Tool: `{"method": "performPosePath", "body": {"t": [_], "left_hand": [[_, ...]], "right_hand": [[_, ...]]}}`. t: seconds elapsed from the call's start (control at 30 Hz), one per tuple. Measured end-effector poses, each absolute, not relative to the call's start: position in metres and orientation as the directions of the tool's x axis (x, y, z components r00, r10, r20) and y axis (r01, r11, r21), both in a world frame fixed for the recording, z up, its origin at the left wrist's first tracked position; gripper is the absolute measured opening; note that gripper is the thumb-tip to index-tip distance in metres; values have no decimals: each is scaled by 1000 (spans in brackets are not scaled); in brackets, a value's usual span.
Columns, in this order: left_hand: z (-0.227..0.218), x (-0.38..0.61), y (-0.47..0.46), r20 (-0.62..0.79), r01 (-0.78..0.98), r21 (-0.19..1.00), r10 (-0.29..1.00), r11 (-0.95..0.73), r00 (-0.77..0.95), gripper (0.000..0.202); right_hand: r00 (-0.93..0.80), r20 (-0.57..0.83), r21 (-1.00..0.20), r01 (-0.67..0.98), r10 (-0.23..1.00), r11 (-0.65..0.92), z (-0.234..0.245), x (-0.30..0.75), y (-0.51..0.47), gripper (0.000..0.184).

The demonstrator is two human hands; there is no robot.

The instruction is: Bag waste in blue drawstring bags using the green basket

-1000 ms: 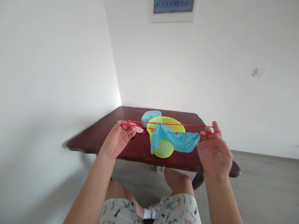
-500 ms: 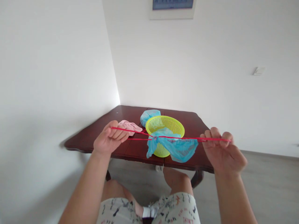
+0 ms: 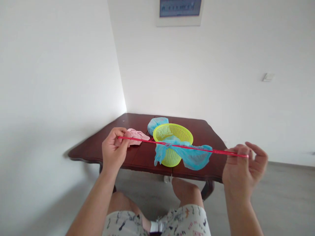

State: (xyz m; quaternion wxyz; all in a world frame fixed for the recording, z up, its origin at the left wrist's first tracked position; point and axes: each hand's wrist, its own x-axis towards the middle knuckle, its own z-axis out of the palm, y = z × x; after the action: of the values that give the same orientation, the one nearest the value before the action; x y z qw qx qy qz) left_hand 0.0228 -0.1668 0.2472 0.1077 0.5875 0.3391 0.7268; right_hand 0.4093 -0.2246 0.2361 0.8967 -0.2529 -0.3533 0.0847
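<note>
Over the reddish wooden table [image 3: 144, 159], the fingers of your left hand [image 3: 114, 149] and right hand [image 3: 242, 173] grip thin red cord [image 3: 223, 152], its tautness likely suspending the crumpled blue plastic bag [image 3: 197, 159].

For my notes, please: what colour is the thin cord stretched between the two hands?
The thin cord is red, clearest in the head view.

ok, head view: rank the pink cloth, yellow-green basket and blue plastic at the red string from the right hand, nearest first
1. Blue plastic: just left of the right hand, at the red string.
2. Yellow-green basket: mid-table, partly behind the plastic.
3. Pink cloth: left of the basket.
</note>
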Motion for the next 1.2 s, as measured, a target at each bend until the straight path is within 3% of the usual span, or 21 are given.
{"method": "performPosePath", "body": {"t": [0.07, 0.13, 0.2, 0.33, 0.4, 0.47, 0.77, 0.97, 1.1, 1.2], "left_hand": [[244, 27, -165, 691, 94, 710, 664, -698, -285, 45], [243, 32, -164, 629, -32, 758, 742, -652, -231, 53], [243, 35, -163, 575, -194, 777, 801, -598, -165, 64], [237, 39, -157, 413, -576, 730, 909, -367, -55, 63], [230, 42, -153, 380, -707, 650, 925, -279, -15, 60], [224, 48, -152, 392, -778, 582, 920, -236, 14, 63], [218, 86, -161, 572, -759, 579, 812, -298, 117, 99], [208, 109, -170, 641, -674, 552, 767, -492, -35, 98], [204, 122, -179, 696, -551, 515, 696, -657, -178, 106], [206, 128, -186, 725, -495, 502, 657, -709, -206, 104]], "right_hand": [[699, 552, -558, -95, 455, 824, 231, 409, -229, 38], [613, 516, -613, -225, 599, 758, 227, 409, -234, 63], [533, 477, -634, -341, 699, 694, 224, 408, -238, 73], [469, 456, -587, -480, 756, 652, 222, 399, -239, 58], [460, 452, -565, -516, 765, 644, 219, 395, -236, 49], [462, 445, -554, -531, 767, 641, 215, 392, -233, 53], [446, 426, -543, -570, 787, 617, 220, 373, -239, 60], [606, 492, -520, -372, 626, 769, 224, 360, -230, 87], [651, 528, -497, -284, 546, 820, 229, 355, -231, 77], [567, 586, -523, -281, 579, 805, 236, 350, -236, 79]]}}
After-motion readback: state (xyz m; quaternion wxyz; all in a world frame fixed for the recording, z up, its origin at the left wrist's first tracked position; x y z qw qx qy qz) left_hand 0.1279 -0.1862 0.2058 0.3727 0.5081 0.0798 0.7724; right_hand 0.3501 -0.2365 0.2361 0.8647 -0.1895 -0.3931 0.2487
